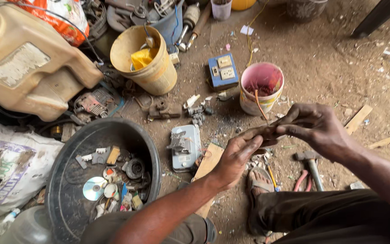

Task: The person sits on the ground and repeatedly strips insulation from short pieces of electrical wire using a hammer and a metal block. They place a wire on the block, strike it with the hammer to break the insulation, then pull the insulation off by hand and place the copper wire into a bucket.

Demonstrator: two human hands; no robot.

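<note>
— While I watch from the head camera, both hands meet over the dirt floor (321, 68). My left hand (235, 158) and right hand (314, 126) pinch 1 small dark piece (263, 132) between their fingertips; what it is, I cannot tell.

— Where does it sit?

— Held up near the middle, just near of the pink bucket (262, 88), with a thin orange wire (260, 106) running from it toward that bucket. A sandalled foot (260, 180) rests below it.

— And around?

— A hammer (311, 165) lies to the right, a wooden board (207, 169) under the left wrist, a black basin (64, 199) of scrap on the near left, a yellow bucket (152, 74) far left.
</note>
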